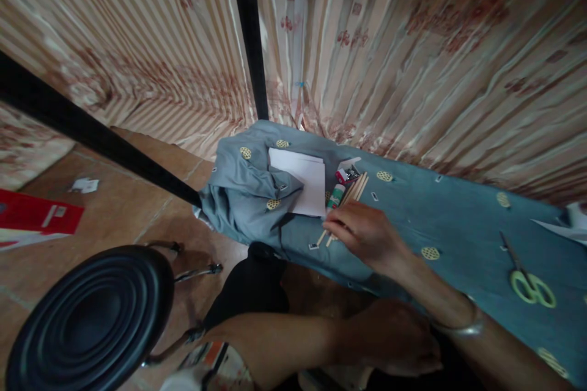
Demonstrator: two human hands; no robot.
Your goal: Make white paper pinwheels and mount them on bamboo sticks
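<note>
My right hand (360,229), with a bangle on the wrist, lies over a bundle of thin wooden sticks (361,186). Its fingers are curled closed; what they grip, if anything, is hidden. Stick ends show above and below the hand. Just beyond the fingertips lies a green and white glue stick (336,196). A small red and white box (347,173) with shiny contents lies open behind it. White paper sheets (312,186) lie left of the glue stick, partly under a fold of cloth. My left hand (397,337) is low over my lap, dark and blurred, its fingers unclear.
A blue-grey patterned cloth (408,208) covers the long surface. Scissors with yellow-green handles (532,288) lie at the right. A round black stool (92,317) stands at the left, near a red box (39,214) on the floor. Black poles (250,36) and striped curtains (183,30) rise behind.
</note>
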